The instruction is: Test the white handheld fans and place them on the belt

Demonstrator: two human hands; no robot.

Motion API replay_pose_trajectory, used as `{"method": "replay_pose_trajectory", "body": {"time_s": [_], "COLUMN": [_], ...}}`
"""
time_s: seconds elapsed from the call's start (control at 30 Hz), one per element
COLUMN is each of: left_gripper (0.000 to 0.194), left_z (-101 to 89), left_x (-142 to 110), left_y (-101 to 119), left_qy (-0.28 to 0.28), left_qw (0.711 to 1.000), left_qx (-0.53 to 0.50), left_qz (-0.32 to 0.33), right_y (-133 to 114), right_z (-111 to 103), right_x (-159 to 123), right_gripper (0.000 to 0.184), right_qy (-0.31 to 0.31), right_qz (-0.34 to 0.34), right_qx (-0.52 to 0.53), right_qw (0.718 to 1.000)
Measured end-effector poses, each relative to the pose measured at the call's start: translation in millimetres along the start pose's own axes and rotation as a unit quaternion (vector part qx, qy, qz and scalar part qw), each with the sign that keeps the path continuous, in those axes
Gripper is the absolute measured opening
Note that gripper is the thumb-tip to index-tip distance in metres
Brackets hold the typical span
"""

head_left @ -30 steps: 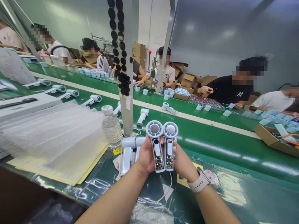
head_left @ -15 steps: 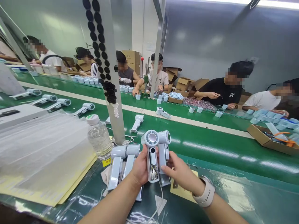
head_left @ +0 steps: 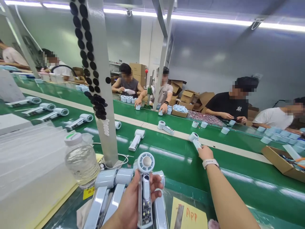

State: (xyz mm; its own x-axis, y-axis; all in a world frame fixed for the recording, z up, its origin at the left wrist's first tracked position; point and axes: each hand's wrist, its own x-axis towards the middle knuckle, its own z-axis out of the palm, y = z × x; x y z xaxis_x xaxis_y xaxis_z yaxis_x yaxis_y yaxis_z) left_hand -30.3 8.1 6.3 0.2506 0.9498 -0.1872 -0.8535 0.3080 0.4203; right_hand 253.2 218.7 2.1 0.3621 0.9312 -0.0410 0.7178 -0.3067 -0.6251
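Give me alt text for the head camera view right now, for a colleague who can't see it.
The left hand grips an upright handheld fan with its circuit board exposed, while the right hand touches a second fan on the green conveyor belt. Beyond the belt sits a co-worker in a black shirt.

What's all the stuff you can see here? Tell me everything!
Clear-handled fan: one, white and clear, in the left hand.
White handheld fans: about eight, white, lying on the belt.
Green conveyor belt: one, green, across the view.
Water bottle: one, clear, beside the metal pole.
Metal pole: one, silver, with black discs.
Cardboard box: one, brown, at right.
Yellow note: one, yellow, near the bottom.
Co-workers: at least five, beyond the belts.
Left hand: one, holding the fan.
Right hand: one, touching a belt fan.
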Motion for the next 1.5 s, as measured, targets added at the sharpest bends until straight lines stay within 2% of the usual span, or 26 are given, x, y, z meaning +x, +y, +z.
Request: {"method": "replay_pose_trajectory", "body": {"time_s": [0.17,0.3,0.37,0.43,0.53,0.6,0.7,0.77,0.87,0.93,1.07,1.1,1.2,1.27,1.33,1.4,1.5], "left_gripper": [0.048,0.049,0.048,0.050,0.054,0.055,0.052,0.050,0.050,0.049,0.046,0.046,0.045,0.047,0.050,0.051,0.052], "left_z": [-0.9,-3.0,-2.9,-2.1,-1.0,-1.1,-2.5,-4.1,-7.1,-9.2,-10.4,-9.9,-7.8,-6.4,-5.8,-6.5,-9.4], "left_x": [1,-1,-1,-2,-2,-1,0,1,2,4,6,6,5,4,5,6,6], "left_y": [-1,-3,-5,-6,-6,-6,-5,-5,-6,-6,-2,0,5,9,12,14,16], "left_qy": [-0.011,-0.017,-0.020,-0.023,-0.029,-0.038,-0.043,-0.045,-0.039,-0.017,-0.011,-0.017,-0.016,0.009,0.047,0.078,0.072], "left_qw": [1.000,1.000,1.000,1.000,0.999,0.999,0.998,0.997,0.996,0.995,0.993,0.993,0.994,0.995,0.995,0.988,0.972], "left_qx": [0.004,0.004,0.003,0.001,-0.010,-0.020,-0.038,-0.050,-0.072,-0.092,-0.103,-0.098,-0.080,-0.056,-0.014,0.035,0.094], "left_qz": [0.002,0.007,0.010,0.015,0.027,0.033,0.040,0.045,0.044,0.045,0.065,0.071,0.078,0.080,0.092,0.127,0.203], "right_y": [-13,-57,-88,-120,-159,-176,-188,-190,-185,-172,-119,-104,-64,-44,-30,-22,-21], "right_z": [12,33,52,77,120,145,161,157,129,103,53,43,24,23,32,48,72], "right_x": [31,26,10,-17,-69,-101,-131,-137,-135,-141,-182,-196,-237,-256,-269,-278,-288], "right_gripper": [0.033,0.042,0.037,0.027,0.030,0.032,0.029,0.027,0.022,0.015,0.025,0.026,0.029,0.032,0.032,0.026,0.026], "right_qy": [0.042,0.049,0.007,-0.071,-0.192,-0.253,-0.296,-0.303,-0.287,-0.266,-0.260,-0.251,-0.168,-0.128,-0.101,-0.055,-0.015], "right_qz": [-0.038,-0.109,-0.161,-0.227,-0.320,-0.361,-0.376,-0.368,-0.349,-0.335,-0.319,-0.334,-0.432,-0.458,-0.449,-0.437,-0.435], "right_qx": [-0.039,-0.059,-0.070,-0.078,-0.076,-0.067,-0.058,-0.050,-0.019,0.012,0.064,0.072,0.064,0.057,0.038,-0.026,-0.136], "right_qw": [0.998,0.991,0.984,0.968,0.925,0.895,0.876,0.878,0.892,0.904,0.909,0.906,0.884,0.878,0.887,0.897,0.890]}}
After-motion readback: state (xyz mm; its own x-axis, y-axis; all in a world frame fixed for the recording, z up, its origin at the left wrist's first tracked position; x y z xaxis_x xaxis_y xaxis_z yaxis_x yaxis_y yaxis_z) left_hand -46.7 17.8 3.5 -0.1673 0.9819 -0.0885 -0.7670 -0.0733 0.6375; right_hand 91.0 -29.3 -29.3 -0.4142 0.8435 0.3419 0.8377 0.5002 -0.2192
